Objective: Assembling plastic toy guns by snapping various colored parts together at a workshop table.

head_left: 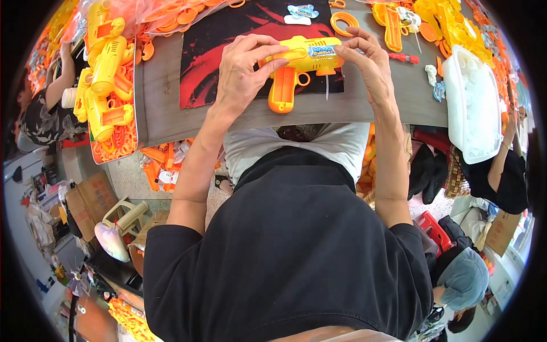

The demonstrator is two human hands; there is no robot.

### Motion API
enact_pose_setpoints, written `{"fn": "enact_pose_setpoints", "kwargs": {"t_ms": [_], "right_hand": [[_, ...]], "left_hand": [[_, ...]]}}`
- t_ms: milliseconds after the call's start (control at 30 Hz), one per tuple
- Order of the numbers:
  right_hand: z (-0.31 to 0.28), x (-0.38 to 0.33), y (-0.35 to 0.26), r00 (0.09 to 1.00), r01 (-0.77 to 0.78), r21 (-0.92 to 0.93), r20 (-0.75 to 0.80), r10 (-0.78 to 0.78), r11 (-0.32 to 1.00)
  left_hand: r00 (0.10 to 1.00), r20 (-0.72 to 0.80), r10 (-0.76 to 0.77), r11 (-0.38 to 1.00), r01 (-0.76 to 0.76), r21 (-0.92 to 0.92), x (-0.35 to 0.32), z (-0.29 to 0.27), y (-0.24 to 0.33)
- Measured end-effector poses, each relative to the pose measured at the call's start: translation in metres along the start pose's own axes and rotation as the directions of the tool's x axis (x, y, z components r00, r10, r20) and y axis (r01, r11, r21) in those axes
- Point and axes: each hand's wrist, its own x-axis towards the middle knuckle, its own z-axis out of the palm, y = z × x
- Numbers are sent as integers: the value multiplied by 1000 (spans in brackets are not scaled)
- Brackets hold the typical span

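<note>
A yellow and orange toy bubble gun (298,52) is held up over the dark mat, its orange grip hanging down with an open hollow in it. My left hand (244,69) pinches the gun's left end between thumb and fingers. At the other end, the thumb and fingers of my right hand (367,64) close on the body beside a blue sticker (322,51) on its side. A thin clear tube (327,88) hangs below the gun. Loose blue and white stickers (303,11) lie on the mat beyond my hands.
The black and red mat (199,80) covers part of the grey table (159,108). Stacked toy guns (105,71) fill a tray at left. A white tub (474,108), a red screwdriver (403,57), an orange ring (345,24) and another gun half (393,28) lie rightward. Co-workers sit on both sides.
</note>
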Motion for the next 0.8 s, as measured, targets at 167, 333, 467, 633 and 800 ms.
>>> {"fn": "enact_pose_setpoints", "kwargs": {"t_ms": [167,333,467,633,800], "right_hand": [[26,0,-8,998,57,-112,32,-54,992],[31,-1,-14,988,148,-286,77,-132,947],[30,-2,-17,911,412,-336,151,-383,847],[26,-7,-25,677,733,-459,414,-609,502],[38,-14,-30,678,734,-376,454,-578,566]], "left_hand": [[1000,8,-4,1000,4,28,2,0,4],[999,36,-38,999,37,14,0,-2,2],[995,78,-57,998,55,19,-1,-5,5],[976,107,-191,922,216,-322,-9,-2,-5],[970,128,-207,911,238,-336,-7,-2,-4]]}}
